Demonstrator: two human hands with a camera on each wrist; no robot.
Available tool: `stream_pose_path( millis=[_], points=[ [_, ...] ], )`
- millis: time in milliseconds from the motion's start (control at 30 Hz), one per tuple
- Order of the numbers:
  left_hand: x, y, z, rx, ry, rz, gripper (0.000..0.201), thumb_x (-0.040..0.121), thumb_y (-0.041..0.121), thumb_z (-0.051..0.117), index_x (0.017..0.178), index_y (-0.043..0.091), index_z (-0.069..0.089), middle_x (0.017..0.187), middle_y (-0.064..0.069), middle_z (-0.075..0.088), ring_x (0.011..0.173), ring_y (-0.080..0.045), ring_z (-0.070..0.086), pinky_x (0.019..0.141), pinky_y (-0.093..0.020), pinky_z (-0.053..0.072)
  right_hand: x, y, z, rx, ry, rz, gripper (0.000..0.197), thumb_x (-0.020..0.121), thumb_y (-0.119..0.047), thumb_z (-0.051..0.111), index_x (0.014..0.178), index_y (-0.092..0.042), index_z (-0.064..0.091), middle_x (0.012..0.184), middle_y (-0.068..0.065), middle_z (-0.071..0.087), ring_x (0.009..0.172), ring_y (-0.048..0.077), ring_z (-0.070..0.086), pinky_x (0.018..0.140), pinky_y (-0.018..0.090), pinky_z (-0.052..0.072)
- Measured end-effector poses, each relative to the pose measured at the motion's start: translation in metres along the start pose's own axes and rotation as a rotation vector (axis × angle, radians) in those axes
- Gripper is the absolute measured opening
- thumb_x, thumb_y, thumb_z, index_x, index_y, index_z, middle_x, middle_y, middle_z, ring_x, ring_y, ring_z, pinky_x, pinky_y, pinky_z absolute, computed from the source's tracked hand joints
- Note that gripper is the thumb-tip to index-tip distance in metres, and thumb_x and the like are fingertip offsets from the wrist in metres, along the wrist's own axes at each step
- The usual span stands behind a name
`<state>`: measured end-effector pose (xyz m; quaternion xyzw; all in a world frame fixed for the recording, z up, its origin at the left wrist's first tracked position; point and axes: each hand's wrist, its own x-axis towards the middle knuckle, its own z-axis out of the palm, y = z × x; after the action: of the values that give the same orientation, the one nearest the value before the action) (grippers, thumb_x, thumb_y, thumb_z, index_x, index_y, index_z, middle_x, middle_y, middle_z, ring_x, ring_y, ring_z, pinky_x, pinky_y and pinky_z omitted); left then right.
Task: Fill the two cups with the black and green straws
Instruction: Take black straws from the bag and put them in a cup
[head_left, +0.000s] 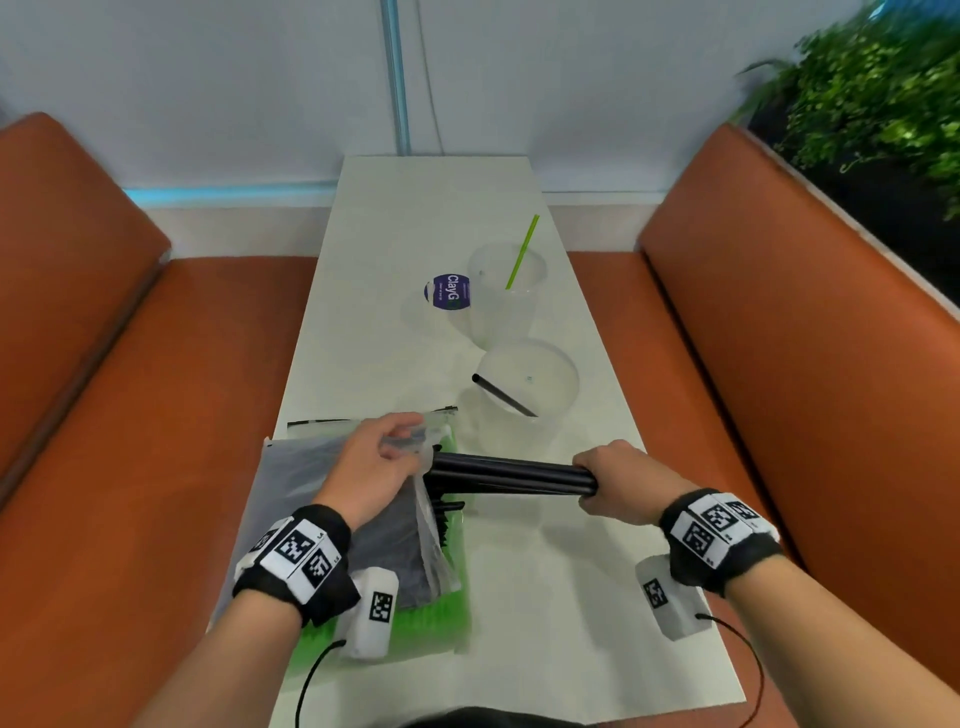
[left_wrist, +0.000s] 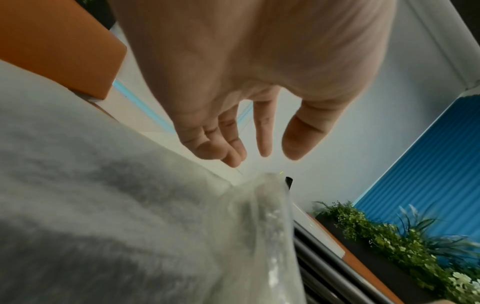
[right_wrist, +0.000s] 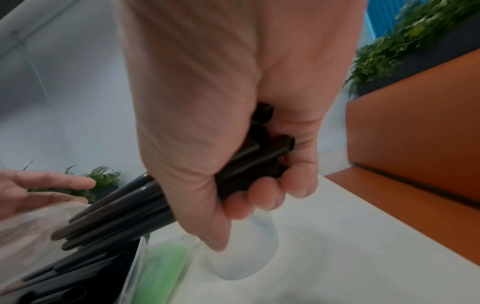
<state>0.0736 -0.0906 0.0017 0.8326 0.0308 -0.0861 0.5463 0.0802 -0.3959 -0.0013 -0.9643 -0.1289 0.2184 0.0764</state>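
Note:
Two clear cups stand on the white table (head_left: 571, 597). The far cup (head_left: 506, 312) has one green straw (head_left: 522, 252) leaning in it. The near cup (head_left: 535, 382) has one black straw (head_left: 501, 397). My right hand (head_left: 610, 480) (right_wrist: 259, 195) grips a bundle of black straws (head_left: 509, 475) (right_wrist: 124, 216) by one end. The other end is at the mouth of a clear plastic bag (head_left: 306, 478) (left_wrist: 130, 205) of black straws. My left hand (head_left: 374, 462) (left_wrist: 259, 148) hovers over that mouth with its fingers relaxed, holding nothing. A pack of green straws (head_left: 441, 613) (right_wrist: 161, 271) lies under the bag.
A clear lid with a purple label (head_left: 451, 292) lies left of the far cup. Orange benches (head_left: 130, 415) (head_left: 779, 364) flank the narrow table. A planter with greenery (head_left: 883, 93) runs behind the right bench. The table's far end meets the wall.

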Motion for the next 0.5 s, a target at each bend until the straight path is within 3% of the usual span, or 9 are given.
stream_pose_path(
  millis=[67,167,233,400,500],
  points=[
    [0.002,0.004,-0.002,-0.031,0.035,0.012,0.036,0.092,0.012,0.062,0.122,0.031,0.062,0.121,0.004,0.057,0.097,-0.002,0.057,0.085,-0.018,0.044,-0.005,0.005,-0.001,0.014,0.006,0.012,0.007,0.08,-0.019,0.056,0.077,-0.026,0.057,0.069,-0.006,0.058,0.06,0.015,0.056,0.047,0.023,0.037],
    [0.007,0.011,-0.006,-0.094,0.079,0.003,0.028,0.097,0.026,0.056,0.124,0.03,0.063,0.124,0.005,0.058,0.115,-0.014,0.056,0.103,-0.036,0.046,-0.014,0.015,-0.004,0.043,0.021,0.049,0.01,0.08,-0.021,0.058,0.075,-0.028,0.055,0.068,-0.006,0.059,0.061,0.014,0.059,0.05,0.026,0.045],
    [0.009,0.018,-0.007,-0.117,0.094,0.005,0.028,0.1,0.029,0.051,0.124,0.029,0.064,0.124,0.008,0.061,0.119,-0.015,0.056,0.106,-0.041,0.044,-0.02,0.021,-0.006,0.075,0.045,0.07,0.012,0.08,-0.022,0.061,0.073,-0.029,0.055,0.066,-0.006,0.06,0.058,0.01,0.057,0.049,0.023,0.044],
    [0.013,0.041,0.006,-0.212,0.035,-0.006,0.034,0.102,0.041,0.04,0.123,0.029,0.064,0.124,0.01,0.063,0.115,-0.008,0.058,0.096,-0.03,0.048,-0.021,0.008,-0.011,0.162,0.132,0.003,0.013,0.079,-0.025,0.066,0.072,-0.027,0.055,0.063,-0.009,0.058,0.054,0.003,0.053,0.046,0.014,0.036],
    [0.014,0.055,0.025,-0.173,0.042,0.0,0.032,0.1,0.035,0.044,0.106,0.022,0.073,0.11,0.003,0.071,0.105,-0.014,0.065,0.096,-0.039,0.051,-0.01,-0.018,-0.008,0.167,0.137,-0.078,0.007,0.08,-0.024,0.065,0.078,-0.027,0.059,0.066,-0.008,0.059,0.058,0.006,0.055,0.051,0.017,0.042]
  ],
)
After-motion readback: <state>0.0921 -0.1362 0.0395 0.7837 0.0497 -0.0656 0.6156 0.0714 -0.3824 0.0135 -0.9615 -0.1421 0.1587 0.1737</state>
